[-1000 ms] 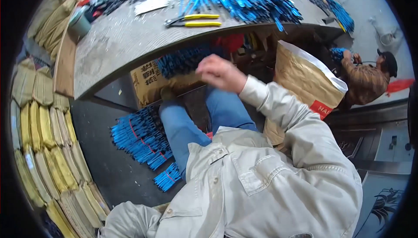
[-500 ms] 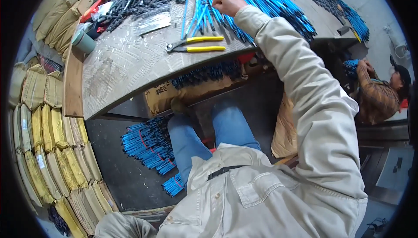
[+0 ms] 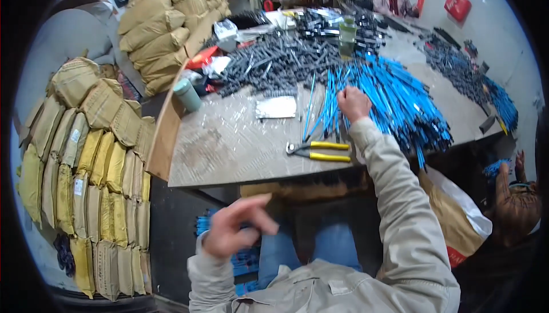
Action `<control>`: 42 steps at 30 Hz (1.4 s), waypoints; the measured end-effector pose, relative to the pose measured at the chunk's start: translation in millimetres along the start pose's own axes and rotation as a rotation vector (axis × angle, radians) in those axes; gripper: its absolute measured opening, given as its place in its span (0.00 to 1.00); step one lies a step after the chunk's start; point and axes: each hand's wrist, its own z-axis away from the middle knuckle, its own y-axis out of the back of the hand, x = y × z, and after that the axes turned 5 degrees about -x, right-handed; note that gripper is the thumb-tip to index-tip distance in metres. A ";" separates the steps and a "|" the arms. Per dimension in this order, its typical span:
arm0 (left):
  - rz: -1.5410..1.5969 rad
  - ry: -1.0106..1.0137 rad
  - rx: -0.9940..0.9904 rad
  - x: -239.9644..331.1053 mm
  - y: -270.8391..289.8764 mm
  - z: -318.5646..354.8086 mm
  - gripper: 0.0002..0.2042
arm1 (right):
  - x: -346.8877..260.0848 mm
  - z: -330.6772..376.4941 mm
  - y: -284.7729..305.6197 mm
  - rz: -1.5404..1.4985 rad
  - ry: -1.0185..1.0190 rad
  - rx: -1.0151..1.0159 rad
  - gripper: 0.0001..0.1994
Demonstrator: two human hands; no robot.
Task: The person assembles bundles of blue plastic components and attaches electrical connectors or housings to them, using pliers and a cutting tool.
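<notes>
Messy surface [image 3: 229, 150]! Left hand [image 3: 235, 228] just popped up at 7 o'clock, empty-looking, so both were in play; right hand [image 3: 354, 103] sat apart at blue rods [image 3: 400, 98], 2 o'clock, grip unclear.

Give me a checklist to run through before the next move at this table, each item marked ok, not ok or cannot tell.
1. Right grip at the blue strips: ok, it is at the left part of the pile.
2. Right grip closed on a strip: cannot tell, the fingers are too indistinct.
3. Left grip free: ok, raised short of the table, blurred, with nothing visible in it.
4. Yellow-handled pliers apart from both hands: ok, lying near the table's front edge.
5. Strips all within the table edge: not ok, a few ends poke past the front.
6. Green cup away from both hands: ok, at the table's left side.
</notes>
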 end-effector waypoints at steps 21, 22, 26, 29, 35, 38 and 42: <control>-1.260 -0.264 -0.008 -155.4 -40.5 -119.1 0.32 | 13.8 -62.8 31.4 0.186 0.034 -0.309 0.16; -1.199 -0.269 0.009 -159.1 -35.0 -118.1 0.32 | 12.9 -63.9 34.4 0.088 0.105 -0.205 0.15; -0.603 0.045 0.080 -158.0 -8.9 -122.9 0.30 | 14.5 -64.6 43.1 -0.360 0.254 -0.003 0.11; -0.192 0.091 0.321 -151.8 -0.1 -134.0 0.30 | -4.5 -60.4 47.9 -0.904 0.297 -0.037 0.07; -0.474 -0.369 0.696 -101.9 21.4 -150.3 0.33 | -67.8 24.4 120.3 -1.004 0.580 -0.046 0.08; -0.363 -0.450 0.646 -60.9 5.2 -141.5 0.30 | -91.5 77.8 123.9 -0.895 0.628 -0.078 0.08; -0.055 -0.383 0.725 -58.6 -13.3 -119.9 0.19 | -108.7 133.2 110.0 -0.854 0.618 -0.087 0.09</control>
